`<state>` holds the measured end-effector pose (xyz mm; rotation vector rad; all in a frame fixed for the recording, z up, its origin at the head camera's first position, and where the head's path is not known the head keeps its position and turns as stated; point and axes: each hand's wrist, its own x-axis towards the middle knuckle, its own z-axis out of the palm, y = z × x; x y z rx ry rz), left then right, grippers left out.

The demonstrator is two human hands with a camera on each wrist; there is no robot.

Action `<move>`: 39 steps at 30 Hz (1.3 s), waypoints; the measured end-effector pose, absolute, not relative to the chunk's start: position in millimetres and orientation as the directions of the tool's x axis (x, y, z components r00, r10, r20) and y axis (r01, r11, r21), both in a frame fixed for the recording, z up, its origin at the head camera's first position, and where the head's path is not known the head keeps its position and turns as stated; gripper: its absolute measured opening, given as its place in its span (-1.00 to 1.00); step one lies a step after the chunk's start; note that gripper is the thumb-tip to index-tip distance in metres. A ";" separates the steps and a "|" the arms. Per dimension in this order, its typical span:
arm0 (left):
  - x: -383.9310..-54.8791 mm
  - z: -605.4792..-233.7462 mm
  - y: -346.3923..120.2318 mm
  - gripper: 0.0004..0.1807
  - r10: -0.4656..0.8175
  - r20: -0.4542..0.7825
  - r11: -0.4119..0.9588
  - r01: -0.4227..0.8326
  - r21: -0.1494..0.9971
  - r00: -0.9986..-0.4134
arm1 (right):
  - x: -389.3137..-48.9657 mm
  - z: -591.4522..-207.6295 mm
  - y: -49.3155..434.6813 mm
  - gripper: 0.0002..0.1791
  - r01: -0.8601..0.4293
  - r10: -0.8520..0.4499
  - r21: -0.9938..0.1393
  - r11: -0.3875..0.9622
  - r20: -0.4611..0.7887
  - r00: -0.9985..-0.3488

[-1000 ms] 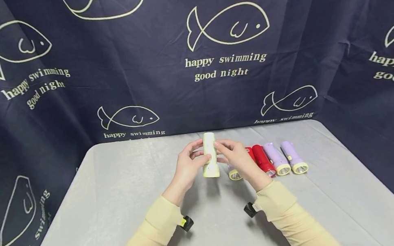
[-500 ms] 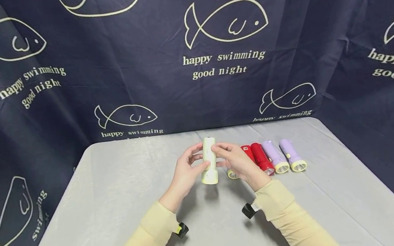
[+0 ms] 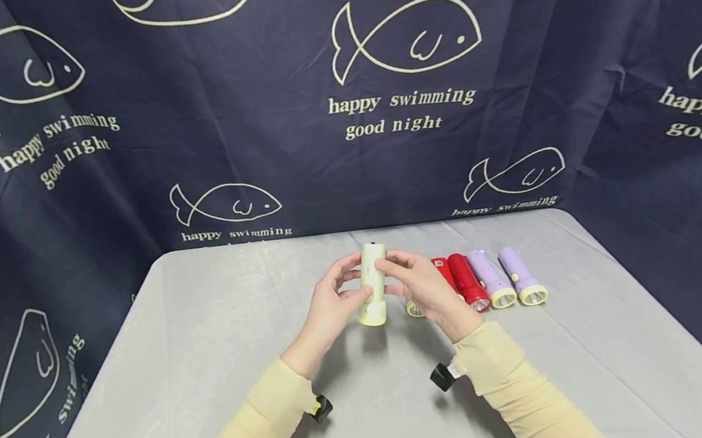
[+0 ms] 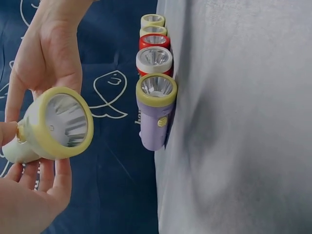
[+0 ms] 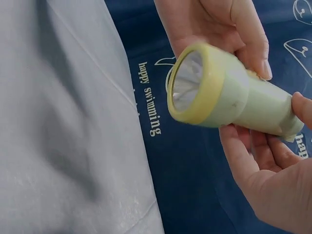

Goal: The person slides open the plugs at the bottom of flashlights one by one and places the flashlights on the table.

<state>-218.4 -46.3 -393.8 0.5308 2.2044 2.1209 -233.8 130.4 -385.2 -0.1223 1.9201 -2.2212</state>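
A pale green flashlight with a yellow head ring is held above the table between both hands, its lens end tilted down toward the person. The left hand grips it from the left, thumb on the yellow switch in the left wrist view. From the other side the right hand pinches the body near its tail end, fingers underneath, as the right wrist view of the flashlight shows. The lamp appears unlit.
Right of the hands a row of flashlights lies on the grey table: a purple one partly behind the right hand, red ones, and purple ones with yellow rims. A dark fish-print curtain hangs behind.
Both hands have brought the flashlight slightly down and toward the person, and its tail end now shows a dark tip. The grip looks much the same. The row has not moved.
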 end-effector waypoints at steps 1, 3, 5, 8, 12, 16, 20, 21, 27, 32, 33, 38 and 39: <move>-221.0 -396.3 -46.1 -0.38 0.266 0.211 0.015 0.223 0.975 -0.940 | -233.9 -384.6 130.4 -0.56 0.094 -0.200 -0.986 -0.136 -0.065 -0.978; -226.9 -402.0 -45.5 -0.38 0.261 0.225 0.033 0.242 0.970 -0.939 | -234.1 -383.9 130.1 -0.55 0.089 -0.185 -0.986 -0.142 -0.062 -0.981; -229.0 -402.9 -44.5 -0.39 0.253 0.246 0.049 0.266 0.963 -0.936 | -234.2 -383.4 129.9 -0.53 0.085 -0.173 -0.986 -0.143 -0.059 -0.983; -230.3 -402.7 -42.8 -0.40 0.241 0.284 0.065 0.308 0.949 -0.928 | -234.2 -383.3 129.4 -0.52 0.073 -0.155 -0.989 -0.131 -0.052 -0.987; -232.1 -403.1 -39.3 -0.41 0.221 0.324 0.080 0.348 0.934 -0.920 | -234.6 -383.9 129.5 -0.53 0.049 -0.131 -0.995 -0.089 -0.037 -0.991; -234.9 -405.6 -35.7 -0.42 0.209 0.330 0.090 0.354 0.931 -0.921 | -234.9 -384.5 129.0 -0.53 0.033 -0.116 -0.997 -0.064 -0.025 -0.993; -237.0 -407.8 -33.4 -0.45 0.195 0.323 0.090 0.344 0.934 -0.926 | -234.7 -385.9 127.7 -0.54 0.025 -0.104 -0.998 -0.051 -0.019 -0.994; -237.5 -408.4 -33.0 -0.46 0.193 0.319 0.090 0.341 0.936 -0.928 | -234.5 -386.3 127.3 -0.54 0.021 -0.101 -0.999 -0.043 -0.017 -0.995; -237.0 -408.6 -32.2 -0.49 0.204 0.301 0.075 0.321 0.944 -0.932 | -234.0 -389.2 125.9 -0.52 0.009 -0.078 -1.000 0.001 -0.009 -0.997; -234.6 -405.9 -32.5 -0.48 0.215 0.284 0.067 0.305 0.950 -0.934 | -234.0 -390.6 126.5 -0.51 0.017 -0.087 -1.000 0.016 -0.019 -0.996; -234.7 -406.1 -32.4 -0.48 0.214 0.279 0.063 0.299 0.952 -0.936 | -234.1 -390.8 126.7 -0.51 0.020 -0.089 -1.000 0.015 -0.022 -0.996; -235.9 -408.3 -32.5 -0.47 0.205 0.257 0.032 0.269 0.963 -0.944 | -234.4 -390.8 127.3 -0.52 0.024 -0.096 -1.000 0.009 -0.025 -0.995; -235.5 -407.8 -32.7 -0.46 0.205 0.253 0.026 0.263 0.964 -0.945 | -234.4 -390.7 127.3 -0.52 0.018 -0.098 -1.000 0.005 -0.019 -0.995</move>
